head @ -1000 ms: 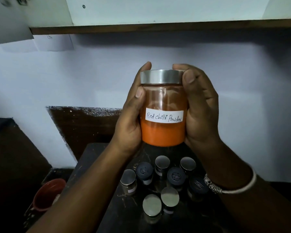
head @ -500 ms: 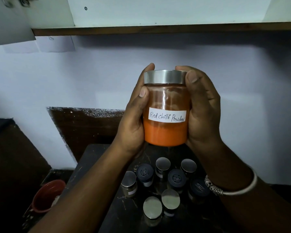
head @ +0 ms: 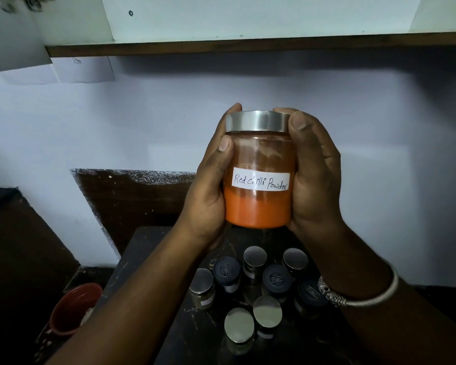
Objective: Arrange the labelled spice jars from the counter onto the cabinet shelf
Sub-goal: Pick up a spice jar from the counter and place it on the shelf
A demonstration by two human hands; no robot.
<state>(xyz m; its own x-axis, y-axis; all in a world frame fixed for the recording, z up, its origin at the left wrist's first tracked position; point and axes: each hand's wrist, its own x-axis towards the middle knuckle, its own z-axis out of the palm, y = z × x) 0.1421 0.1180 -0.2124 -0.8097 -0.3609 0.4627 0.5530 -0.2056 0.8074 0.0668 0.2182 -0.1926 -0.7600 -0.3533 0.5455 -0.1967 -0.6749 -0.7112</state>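
Orange-red powder fills the lower half of the glass jar (head: 258, 206), which you hold upright in the air just right of frame centre. Its steel lid (head: 258, 122) is on, and its handwritten label (head: 261, 181), "Red Chilli Powder", is turned toward you. Your left hand (head: 208, 196) wraps the jar's 9 o'clock side and your right hand (head: 313, 180) its 3 o'clock side, with thumbs forward near the lid and fingers curled behind the glass. Over the last second the jar has barely shifted: it sits at nearly the same height and has drifted only slightly toward 3 o'clock. The brown-edged cabinet shelf (head: 248, 44) lies at 12 o'clock, well above the lid, so the lift onto it appears not yet begun; this reads as a pause to check the label. At 6 o'clock the smaller jars (head: 277, 279) stand clustered on the dark counter (head: 148, 248), yet to be shelved. A red cup (head: 71, 309) sits at 8 o'clock.
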